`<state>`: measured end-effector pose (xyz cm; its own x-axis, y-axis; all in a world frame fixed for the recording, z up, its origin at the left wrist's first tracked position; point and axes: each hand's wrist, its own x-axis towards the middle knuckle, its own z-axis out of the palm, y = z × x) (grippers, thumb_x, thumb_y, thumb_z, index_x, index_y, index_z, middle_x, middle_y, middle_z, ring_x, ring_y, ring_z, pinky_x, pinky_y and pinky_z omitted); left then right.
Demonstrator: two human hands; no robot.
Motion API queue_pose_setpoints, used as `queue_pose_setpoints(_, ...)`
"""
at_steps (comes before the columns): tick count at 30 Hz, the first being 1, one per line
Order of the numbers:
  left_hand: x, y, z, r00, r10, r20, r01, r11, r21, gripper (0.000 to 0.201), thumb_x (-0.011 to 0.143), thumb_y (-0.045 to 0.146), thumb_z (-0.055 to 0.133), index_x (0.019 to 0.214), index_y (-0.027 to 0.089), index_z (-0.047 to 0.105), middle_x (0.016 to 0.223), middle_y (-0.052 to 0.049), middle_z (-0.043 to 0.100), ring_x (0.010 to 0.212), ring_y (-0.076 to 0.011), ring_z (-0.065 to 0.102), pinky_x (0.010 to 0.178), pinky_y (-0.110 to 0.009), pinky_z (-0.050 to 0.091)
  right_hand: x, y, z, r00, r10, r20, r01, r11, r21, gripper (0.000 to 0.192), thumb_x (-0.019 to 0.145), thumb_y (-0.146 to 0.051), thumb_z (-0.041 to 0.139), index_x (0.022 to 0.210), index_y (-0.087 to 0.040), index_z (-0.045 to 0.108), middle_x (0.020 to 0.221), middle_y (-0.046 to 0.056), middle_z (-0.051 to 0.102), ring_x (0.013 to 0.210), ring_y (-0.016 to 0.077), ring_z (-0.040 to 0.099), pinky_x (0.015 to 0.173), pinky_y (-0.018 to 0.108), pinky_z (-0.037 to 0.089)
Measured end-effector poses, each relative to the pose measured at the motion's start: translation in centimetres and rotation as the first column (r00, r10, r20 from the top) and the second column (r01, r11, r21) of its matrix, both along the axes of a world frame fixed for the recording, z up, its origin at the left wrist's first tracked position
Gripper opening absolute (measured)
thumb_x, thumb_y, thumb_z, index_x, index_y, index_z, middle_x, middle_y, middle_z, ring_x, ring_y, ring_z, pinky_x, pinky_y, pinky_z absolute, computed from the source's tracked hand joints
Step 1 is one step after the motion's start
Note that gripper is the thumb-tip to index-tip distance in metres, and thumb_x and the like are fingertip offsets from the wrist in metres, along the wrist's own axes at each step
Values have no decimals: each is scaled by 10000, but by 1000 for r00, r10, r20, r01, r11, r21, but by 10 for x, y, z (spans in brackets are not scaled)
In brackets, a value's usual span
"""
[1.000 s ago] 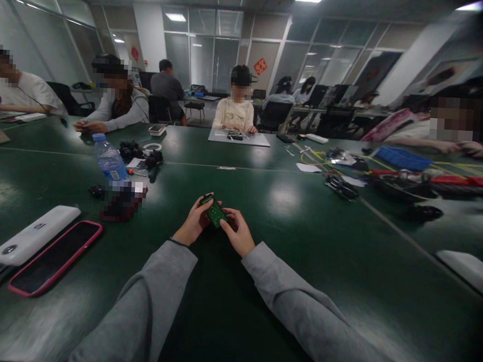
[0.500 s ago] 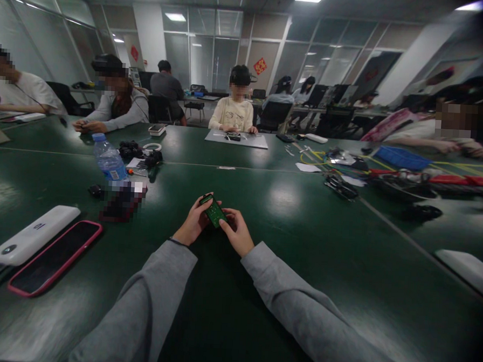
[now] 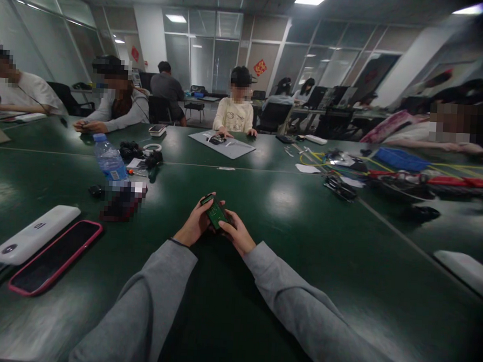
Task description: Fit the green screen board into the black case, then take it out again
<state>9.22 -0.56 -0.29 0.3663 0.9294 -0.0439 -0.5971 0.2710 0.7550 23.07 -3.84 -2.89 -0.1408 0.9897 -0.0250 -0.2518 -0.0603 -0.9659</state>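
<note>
Between my hands is a small green circuit board [image 3: 216,213] with a dark edge, tilted above the green table [image 3: 301,270]. My left hand [image 3: 195,222] is closed on its left and upper side, the thumb lying across the face. My right hand [image 3: 239,232] grips the lower right corner, thumb on top. The fingers beneath the board are mostly hidden. Whether the board sits in a dark casing I cannot make out.
To my left lie a pink-edged phone [image 3: 57,258], a white power bank [image 3: 34,234] and a water bottle [image 3: 111,160]. Cables and a blue tray [image 3: 402,158] are at the right. Across the table a person [image 3: 237,110] sits by a grey board [image 3: 239,148].
My right hand has shifted slightly right and down along the circuit board. Across the table, the grey board has been turned and moved to the left by the person there.
</note>
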Motion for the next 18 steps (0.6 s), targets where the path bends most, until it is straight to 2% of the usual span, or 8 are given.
queue_pose_setpoints(5,0,-6,6,999,-29,-27,29,1000,-10,515,784,321,602,1273,249,458,1138,-97,612,915,-221,624,714,-322,499,1,-4,11,954,125,-271,-167,976,-137,506,712,-500,636,1116,-229,495,999,47,611,833,176,613,713,322,499)
queue_pose_setpoints(8,2,-8,6,996,-84,-24,84,996,-9,499,784,307,602,1263,253,472,1144,-87,609,911,-208,620,691,-291,491,1,-3,13,933,150,-326,-222,955,-196,494,735,-539,595,1102,-220,503,921,52,628,791,189,621,665,330,499)
queue_pose_setpoints(10,4,-7,4,996,-84,9,84,996,-11,490,789,296,597,1261,265,468,1146,-71,602,917,-188,613,709,-278,481,2,-2,13,962,75,-262,-125,976,-181,468,721,-499,630,1085,-230,507,939,40,625,798,181,616,658,310,496)
queue_pose_setpoints(13,8,-1,-2,996,-66,56,69,995,-67,457,800,319,586,1239,268,472,1098,-53,609,879,-157,610,725,-269,469,5,2,13,987,-121,-102,119,993,-20,473,717,-472,645,1103,-241,498,1023,26,601,881,159,593,736,280,485)
queue_pose_setpoints(15,11,1,-6,993,-84,87,92,991,-102,417,806,368,571,1199,254,494,1077,-54,607,879,-157,606,743,-280,465,7,5,11,971,-239,-2,238,965,112,515,728,-479,629,1154,-243,460,1049,34,585,914,159,576,769,285,479)
queue_pose_setpoints(18,17,0,-10,985,-129,114,142,983,-115,398,809,452,538,1153,253,517,1109,-51,592,946,-174,590,779,-298,458,10,6,7,928,-356,111,322,915,244,579,757,-488,592,1229,-235,375,1033,57,575,903,173,572,776,323,482)
